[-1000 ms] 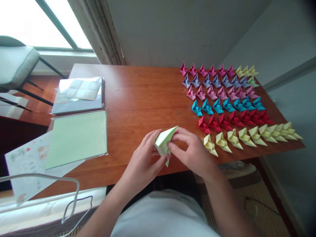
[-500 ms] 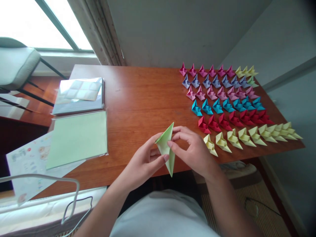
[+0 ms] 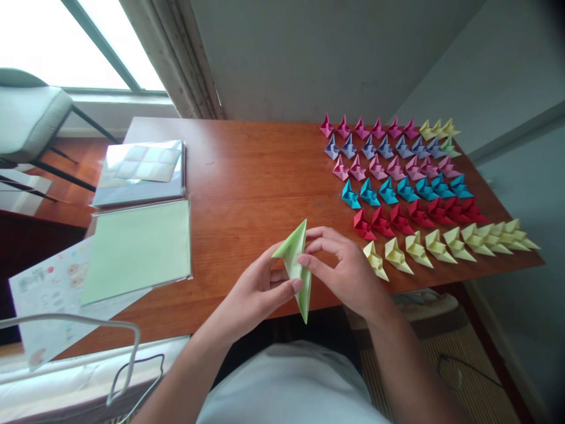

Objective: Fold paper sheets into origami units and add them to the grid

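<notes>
So the green paper (image 3: 293,260) is up in the hands over the near edge of the table (image 3: 247,176), folded into a pointy shape: one tip aims far, one aims near, and a flap pokes out left. The left hand (image 3: 253,291) is pinching it from the left, thumb flat on the front. The right hand (image 3: 342,268) has hold of it from the right, thumb on the face too. Fingers behind the paper are mostly hidden, so I can't swear how it's gripped back there.

My read: a mid-fold shaping step, with layers being lined up or creased. Next move probably calls for one hand steadying the layers while the other thumb works the crease evenly, no crushed tips.

Off right sit rows of paper boats (image 3: 436,242), yellow nearest, magenta mostly farthest. Over left there's a pack of green sheets (image 3: 141,250), with a printed sheet (image 3: 48,300) partly under it.
</notes>
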The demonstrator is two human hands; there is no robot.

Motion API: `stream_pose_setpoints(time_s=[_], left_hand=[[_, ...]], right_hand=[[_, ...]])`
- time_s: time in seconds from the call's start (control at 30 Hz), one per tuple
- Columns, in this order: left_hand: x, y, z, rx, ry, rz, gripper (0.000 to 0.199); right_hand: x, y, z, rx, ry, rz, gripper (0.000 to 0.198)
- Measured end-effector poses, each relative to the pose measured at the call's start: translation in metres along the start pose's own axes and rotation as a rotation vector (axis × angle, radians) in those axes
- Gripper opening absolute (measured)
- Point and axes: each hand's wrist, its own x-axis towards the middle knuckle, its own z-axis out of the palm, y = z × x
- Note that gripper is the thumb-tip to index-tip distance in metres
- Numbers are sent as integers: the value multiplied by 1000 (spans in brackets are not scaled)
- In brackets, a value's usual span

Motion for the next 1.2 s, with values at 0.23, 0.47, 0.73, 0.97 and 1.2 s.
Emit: stream_pose_setpoints(time_s=[0.23,0.47,0.73,0.97,1.2], left_hand=[[-3,3,0,-36,-30,-14,65],[-5,7,1,-36,-82,-31,66],[-7,5,-2,-49,-94,-29,64],[-9,7,-2,-83,-152,-92,66],[-12,10,-1,-69,-142,-115,65]], right_hand=[[2,0,-5,108,-53,7,8],[5,0,-10,133,-99,50,21],[10,1,-12,169,-132,64,27],[9,2,-11,186,-106,40,26],[8,4,-10,156,-107,13,22]])
